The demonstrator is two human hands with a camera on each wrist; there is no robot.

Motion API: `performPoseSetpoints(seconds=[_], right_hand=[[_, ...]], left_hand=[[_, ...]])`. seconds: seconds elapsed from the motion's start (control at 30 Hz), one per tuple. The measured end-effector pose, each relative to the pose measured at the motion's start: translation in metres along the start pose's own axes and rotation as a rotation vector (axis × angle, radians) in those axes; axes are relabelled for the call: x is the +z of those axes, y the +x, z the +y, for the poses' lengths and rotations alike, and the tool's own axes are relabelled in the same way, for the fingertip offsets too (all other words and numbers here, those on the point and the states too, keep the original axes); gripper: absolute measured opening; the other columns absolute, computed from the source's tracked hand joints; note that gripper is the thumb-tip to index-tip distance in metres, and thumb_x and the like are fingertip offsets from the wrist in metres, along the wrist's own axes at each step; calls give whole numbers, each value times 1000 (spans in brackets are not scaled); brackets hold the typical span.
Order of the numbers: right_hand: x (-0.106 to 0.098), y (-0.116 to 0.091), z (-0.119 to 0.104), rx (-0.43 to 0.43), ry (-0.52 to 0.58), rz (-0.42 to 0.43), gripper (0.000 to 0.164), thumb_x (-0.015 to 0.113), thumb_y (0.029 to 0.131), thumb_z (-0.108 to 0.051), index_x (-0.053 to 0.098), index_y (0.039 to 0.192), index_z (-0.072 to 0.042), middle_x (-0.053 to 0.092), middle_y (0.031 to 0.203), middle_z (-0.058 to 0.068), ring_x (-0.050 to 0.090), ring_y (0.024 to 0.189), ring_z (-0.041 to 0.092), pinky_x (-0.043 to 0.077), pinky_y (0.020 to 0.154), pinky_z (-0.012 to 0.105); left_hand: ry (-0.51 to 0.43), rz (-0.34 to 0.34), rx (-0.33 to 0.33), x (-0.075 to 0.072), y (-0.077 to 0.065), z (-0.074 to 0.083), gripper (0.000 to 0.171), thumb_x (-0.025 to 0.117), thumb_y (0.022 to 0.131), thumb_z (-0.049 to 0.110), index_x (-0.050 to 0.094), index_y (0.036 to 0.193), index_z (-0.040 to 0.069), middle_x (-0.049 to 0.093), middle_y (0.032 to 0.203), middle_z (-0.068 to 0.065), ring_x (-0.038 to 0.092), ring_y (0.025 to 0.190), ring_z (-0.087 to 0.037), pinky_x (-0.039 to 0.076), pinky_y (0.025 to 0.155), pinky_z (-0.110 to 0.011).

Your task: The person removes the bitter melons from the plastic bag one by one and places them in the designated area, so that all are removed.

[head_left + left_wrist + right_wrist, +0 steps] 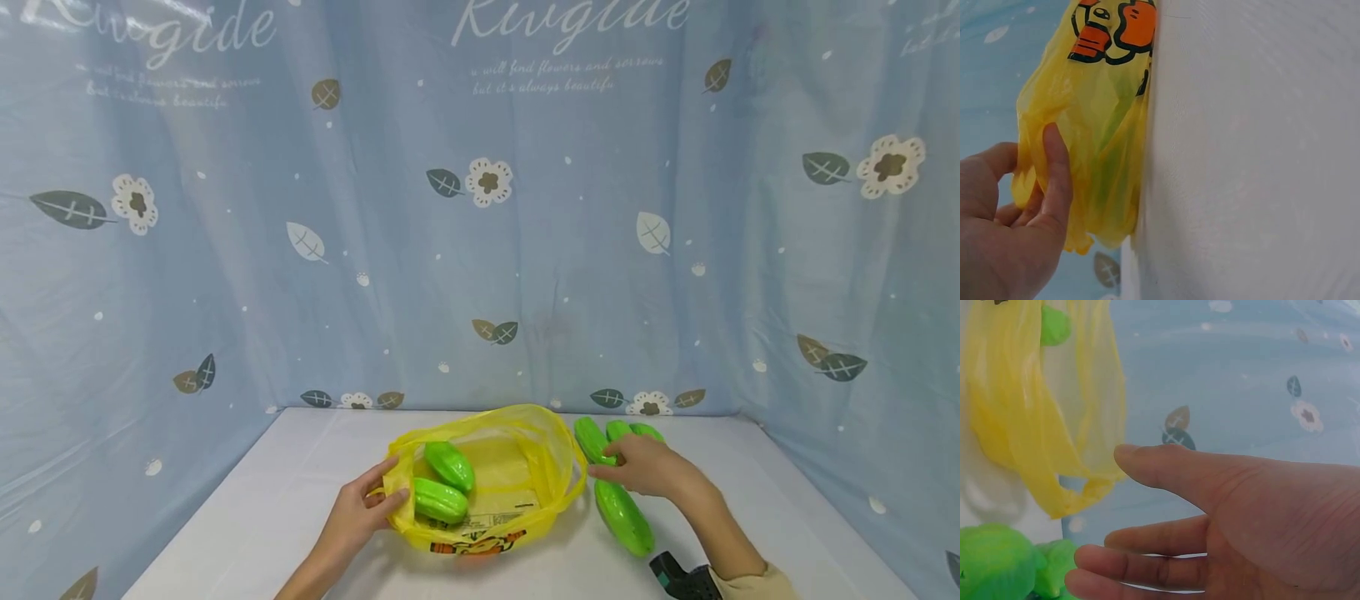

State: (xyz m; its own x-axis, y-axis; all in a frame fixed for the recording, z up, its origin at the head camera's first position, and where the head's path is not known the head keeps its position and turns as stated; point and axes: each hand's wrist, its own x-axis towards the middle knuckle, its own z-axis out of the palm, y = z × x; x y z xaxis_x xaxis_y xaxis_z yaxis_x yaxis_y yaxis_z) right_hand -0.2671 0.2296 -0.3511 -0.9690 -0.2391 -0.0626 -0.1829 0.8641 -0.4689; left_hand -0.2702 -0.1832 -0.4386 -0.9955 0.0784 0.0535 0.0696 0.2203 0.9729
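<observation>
A yellow plastic bag (510, 525) with an orange and black cartoon print lies with its mouth open upward. Two shiny green cucumber-like vegetables (440, 501) rest inside at its left end. My left hand (358, 504) pinches the bag's left rim between thumb and fingers, as the left wrist view also shows around the yellow film (1094, 125). Right of the bag, my right hand (648, 465) hovers over several more green vegetables (624, 518), thumb and fingers apart. In the right wrist view its thumb tip overlaps the bag's edge, and nothing lies in the palm.
The white table (247, 508) carries everything. Behind and at both sides hangs a blue curtain (405, 292) printed with leaves and flowers. A dark device (686, 577) is on the right wrist, beside a beige sleeve (757, 583).
</observation>
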Motion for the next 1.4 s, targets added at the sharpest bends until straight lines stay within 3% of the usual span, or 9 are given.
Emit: performPoseSetpoints(seconds=[0.1,0.27,0.37,0.43,0.57,0.67,0.9,1.13,1.4], right_hand=[[1,2,-4,-47,-17,-2,41,68,90,-38,72,103,1,53,60,-1,42,51,11,39,53,26],[1,6,-12,-80,-34,12,33,68,91,-40,73,95,-7,42,55,-5,35,50,10,35,51,24],[2,9,-17,-110,-36,13,32,68,91,-40,68,77,-11,34,53,-6,29,49,10,29,48,22],[4,11,-21,-138,-35,14,33,67,91,-40,68,79,-9,44,56,-5,33,50,10,30,48,22],[8,15,-28,-170,-27,14,40,69,90,-37,73,107,-1,71,84,6,52,60,11,45,56,28],[11,17,-36,-163,-24,16,48,71,89,-35,69,118,3,74,102,14,63,72,15,54,65,35],[15,20,-48,-163,-22,10,50,71,88,-36,67,121,2,74,96,10,66,78,18,56,69,38],[24,26,-55,-231,1,-19,49,70,90,-34,66,120,4,74,93,12,62,68,16,53,63,34],[33,31,-65,-251,-6,-11,47,71,89,-35,68,118,1,73,89,7,59,68,12,51,62,32]], left_hand=[[3,5,-6,0,0,0,68,71,90,27,42,149,10,50,141,-29,70,101,-23,62,69,-33],[-3,10,-12,0,1,1,69,73,89,28,43,148,11,51,141,-28,69,102,-24,62,71,-33],[-2,12,-12,1,1,1,69,73,88,28,44,148,10,52,140,-28,70,101,-23,62,70,-33],[-5,12,-13,1,1,1,69,73,88,27,44,148,10,52,139,-28,70,100,-23,62,69,-34],[-13,10,-11,1,1,1,69,73,88,27,43,148,9,52,140,-28,69,101,-24,62,70,-33],[-8,15,-12,1,0,2,69,73,89,27,43,148,9,50,141,-28,69,102,-25,62,71,-33],[1,20,-19,1,0,3,68,73,89,27,44,148,9,50,142,-28,68,104,-25,62,71,-33],[-6,13,-19,-1,0,2,70,73,88,26,43,148,7,52,139,-29,69,101,-24,62,71,-34],[-7,-6,-5,-2,0,1,71,72,90,28,41,149,6,52,138,-29,69,101,-24,63,70,-35]])
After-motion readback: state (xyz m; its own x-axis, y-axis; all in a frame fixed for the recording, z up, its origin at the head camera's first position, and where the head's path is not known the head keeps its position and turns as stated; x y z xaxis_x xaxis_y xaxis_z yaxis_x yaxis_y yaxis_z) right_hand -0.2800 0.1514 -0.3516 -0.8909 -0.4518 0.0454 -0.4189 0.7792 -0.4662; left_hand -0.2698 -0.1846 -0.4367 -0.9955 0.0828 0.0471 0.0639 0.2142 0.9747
